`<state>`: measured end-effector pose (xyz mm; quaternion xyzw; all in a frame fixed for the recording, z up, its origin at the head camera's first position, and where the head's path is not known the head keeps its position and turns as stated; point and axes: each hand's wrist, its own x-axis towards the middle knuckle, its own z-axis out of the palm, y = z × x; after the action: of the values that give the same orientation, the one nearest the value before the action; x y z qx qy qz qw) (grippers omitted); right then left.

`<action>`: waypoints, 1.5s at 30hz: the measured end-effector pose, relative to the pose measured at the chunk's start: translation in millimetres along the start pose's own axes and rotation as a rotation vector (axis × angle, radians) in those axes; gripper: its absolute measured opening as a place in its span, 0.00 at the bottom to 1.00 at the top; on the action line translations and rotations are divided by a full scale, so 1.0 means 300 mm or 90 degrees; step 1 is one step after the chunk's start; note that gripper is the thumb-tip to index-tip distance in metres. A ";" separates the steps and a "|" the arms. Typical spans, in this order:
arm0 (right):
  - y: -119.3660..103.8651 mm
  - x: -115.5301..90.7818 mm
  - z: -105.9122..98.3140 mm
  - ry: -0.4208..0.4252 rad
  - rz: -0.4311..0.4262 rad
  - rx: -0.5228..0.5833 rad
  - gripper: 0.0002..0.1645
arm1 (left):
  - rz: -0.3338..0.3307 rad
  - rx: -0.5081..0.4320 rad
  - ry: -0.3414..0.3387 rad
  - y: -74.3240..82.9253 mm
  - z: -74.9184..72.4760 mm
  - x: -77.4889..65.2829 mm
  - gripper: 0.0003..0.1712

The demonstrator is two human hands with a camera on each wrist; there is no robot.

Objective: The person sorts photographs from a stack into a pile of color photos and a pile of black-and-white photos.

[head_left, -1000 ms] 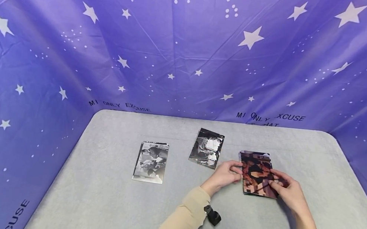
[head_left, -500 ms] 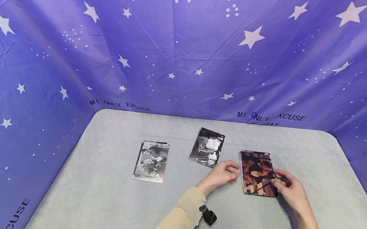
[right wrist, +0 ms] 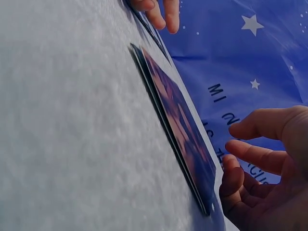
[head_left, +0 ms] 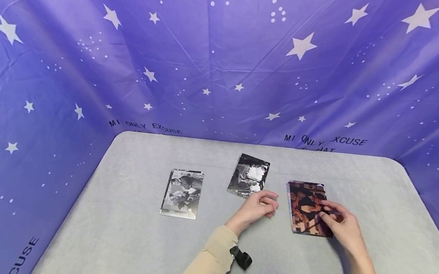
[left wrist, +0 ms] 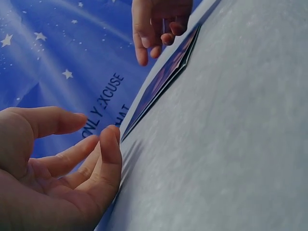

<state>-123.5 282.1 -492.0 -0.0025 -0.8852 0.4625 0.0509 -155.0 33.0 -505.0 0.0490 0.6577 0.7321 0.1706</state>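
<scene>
A small stack of colour photos (head_left: 306, 208), reddish-brown on top, lies flat on the right side of the table. Over its right edge hovers my right hand (head_left: 343, 226), fingers loosely bent; in the right wrist view a gap shows between the fingertips (right wrist: 234, 130) and the stack (right wrist: 180, 125). My left hand (head_left: 255, 208) is to the left of that stack, holding nothing, its fingers relaxed and partly curled in the left wrist view. Just behind the left hand lies a tilted stack of black-and-white photos (head_left: 248, 176), its lower corner partly covered by the hand.
Another black-and-white photo stack (head_left: 182, 193) lies on the left part of the grey table (head_left: 124, 243). A purple-blue star-printed cloth (head_left: 213, 42) hangs behind and along the sides. Black straps with small devices sit on both wrists.
My left hand has let go of the colour stack and moved left. The right hand has lifted off the stack's right edge. The top colour photos now lie more evenly aligned.
</scene>
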 end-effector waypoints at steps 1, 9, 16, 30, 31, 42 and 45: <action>-0.004 0.001 0.004 -0.001 -0.004 0.006 0.21 | 0.003 -0.002 0.004 0.001 -0.006 -0.001 0.20; -0.040 0.017 0.042 -0.019 -0.050 0.026 0.20 | 0.004 -0.017 0.019 0.013 -0.046 -0.010 0.21; -0.061 0.035 0.078 -0.035 -0.043 0.060 0.22 | 0.000 -0.015 0.024 0.014 -0.079 -0.012 0.21; -0.094 0.073 0.139 -0.072 -0.026 0.123 0.22 | 0.011 -0.009 0.038 0.032 -0.161 -0.018 0.20; -0.098 0.076 0.146 -0.071 -0.028 0.126 0.22 | 0.011 -0.009 0.037 0.040 -0.165 -0.021 0.20; -0.138 0.112 0.218 -0.094 -0.021 0.168 0.22 | 0.005 -0.007 0.066 0.148 -0.222 -0.074 0.21; -0.149 0.120 0.238 -0.104 -0.013 0.181 0.22 | 0.011 -0.009 0.080 0.151 -0.248 -0.075 0.22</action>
<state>-164.0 199.9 -492.8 0.0511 -0.8121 0.5811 -0.0165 -164.3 -47.8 -467.0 0.0072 0.6612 0.7400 0.1231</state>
